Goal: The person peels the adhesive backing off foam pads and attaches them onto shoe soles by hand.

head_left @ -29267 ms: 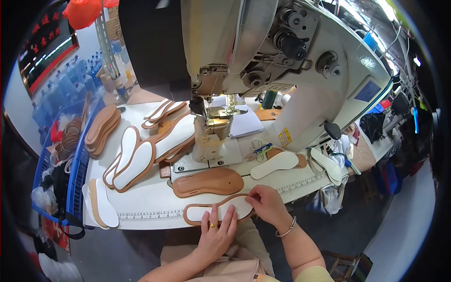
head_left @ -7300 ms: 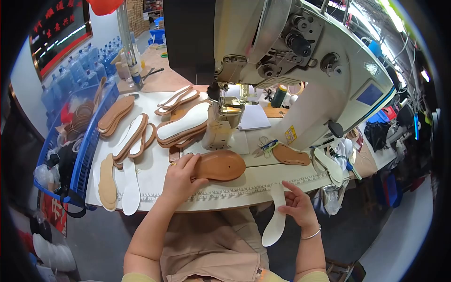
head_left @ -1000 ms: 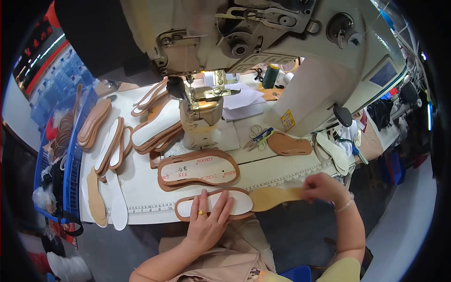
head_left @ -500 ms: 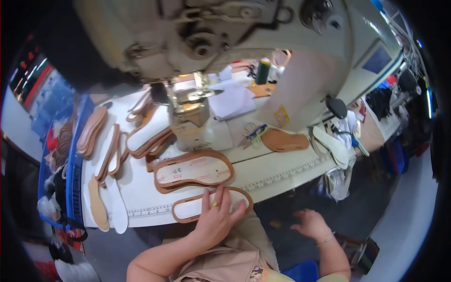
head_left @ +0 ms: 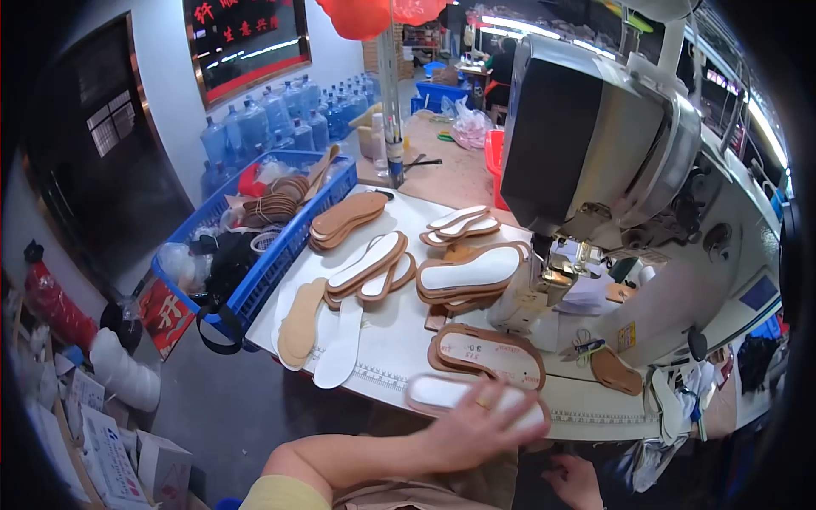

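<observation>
My left hand [head_left: 483,429] lies over a white-topped, brown-edged insole [head_left: 433,393] at the table's front edge, its fingers apart and somewhat blurred; the hand hides much of the insole. My right hand [head_left: 574,480] hangs below the table edge at the bottom, partly cut off, fingers loosely curled with nothing visible in them. Just behind the insole lie stacked brown pieces with a printed white one [head_left: 489,353] on top. Farther left are a tan insole [head_left: 302,323], a white insole [head_left: 338,353] and stacks of brown and white insoles [head_left: 370,263].
The sewing machine [head_left: 595,153] stands at the right. A blue crate [head_left: 272,280] full of bags and straps is at the left. Scissors [head_left: 582,347] and a brown piece [head_left: 615,371] lie right of the machine's post. A person [head_left: 501,72] is far behind.
The view has swung left and up. The tan piece that my right hand held one second ago has left that hand, which has dropped below the table edge. My left hand stays over the insole.
</observation>
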`<state>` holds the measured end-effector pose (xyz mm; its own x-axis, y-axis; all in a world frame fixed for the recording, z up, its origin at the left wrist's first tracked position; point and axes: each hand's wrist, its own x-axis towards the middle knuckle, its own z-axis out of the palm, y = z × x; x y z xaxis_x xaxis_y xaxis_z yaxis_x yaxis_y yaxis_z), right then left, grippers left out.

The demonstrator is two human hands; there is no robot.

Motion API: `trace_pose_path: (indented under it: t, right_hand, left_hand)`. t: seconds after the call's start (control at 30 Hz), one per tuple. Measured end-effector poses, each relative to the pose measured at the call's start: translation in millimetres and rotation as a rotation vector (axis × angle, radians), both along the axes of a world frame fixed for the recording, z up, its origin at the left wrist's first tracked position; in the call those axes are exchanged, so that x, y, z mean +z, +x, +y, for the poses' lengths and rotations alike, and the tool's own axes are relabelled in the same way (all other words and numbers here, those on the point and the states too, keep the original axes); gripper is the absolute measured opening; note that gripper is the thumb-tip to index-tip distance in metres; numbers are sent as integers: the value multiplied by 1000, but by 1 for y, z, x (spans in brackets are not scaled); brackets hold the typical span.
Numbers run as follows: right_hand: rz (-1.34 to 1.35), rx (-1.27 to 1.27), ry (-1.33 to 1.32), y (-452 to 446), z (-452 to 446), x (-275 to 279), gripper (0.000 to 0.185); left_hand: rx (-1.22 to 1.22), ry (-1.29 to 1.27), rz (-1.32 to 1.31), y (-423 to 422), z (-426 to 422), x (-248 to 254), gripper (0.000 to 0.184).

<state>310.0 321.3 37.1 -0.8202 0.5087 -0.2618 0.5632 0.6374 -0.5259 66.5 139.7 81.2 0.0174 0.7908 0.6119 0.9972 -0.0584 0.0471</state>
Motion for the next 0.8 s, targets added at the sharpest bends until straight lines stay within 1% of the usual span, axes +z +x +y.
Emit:
trace_pose_path:
  t: [0.03,0.07,0.1,0.13,0.17,0.2,0.23,0.27,0.3,0.33,0.37,0.43,0.5,0.57,0.6,0.67,0.7,0.77,0.8]
  right_hand:
    - [-23,32,-3,1,-1,0,28]
    - [-18,26,-3,0,-2,0,28]
    - [28,-7,-18,0,-5,1,35]
    - [72,-42,-33,0,-8,3,42]
    - [68,-59,-32,-5,-12,9,42]
    - [72,-46,-47,-14,-17,18,41]
    - [78,-36,-57,-16,-22,23,41]
    - [152,-60,-158,-17,-23,21,39]
    - [163,-77,-147,-18,-24,24,39]
    - [161,-41,-150,-21,-25,27,39]
    - [159,-3,-153,-25,-26,28,39]
    - [147,-12,-175,-28,-27,26,39]
    - [115,-12,-200,-32,-29,26,40]
    - [145,54,-200,-40,-34,32,40]
    - [136,51,-194,-40,-36,34,40]
    - [185,67,-158,-41,-37,40,38]
    - [186,67,-154,-38,-36,40,38]
    - [157,-15,-195,-28,-34,34,37]
    - [163,-11,-197,-25,-33,31,37]
  left_hand:
    - [76,32,12,-22,-8,20,45]
    - [193,193,-60,-48,-8,25,44]
    - [421,208,202,-81,-6,21,41]
    - [560,224,178,-116,-3,31,43]
    - [641,119,280,-159,-3,25,49]
    - [780,88,185,-190,2,24,50]
    - [737,66,140,-207,3,30,47]
    - [767,74,158,-245,7,10,54]
    - [735,86,53,-255,12,11,55]
    - [703,93,-50,-263,17,10,56]
    - [691,63,-34,-268,25,6,56]
    - [575,100,-86,-243,48,21,55]
    - [507,115,-28,-225,77,26,54]
    - [460,120,22,-213,99,34,55]
    - [459,124,11,-216,103,39,55]
    - [493,-48,-48,-225,106,52,53]
    - [539,44,47,-242,106,44,53]
    - [602,32,-30,-266,88,45,52]
    - [661,3,-37,-279,78,37,53]
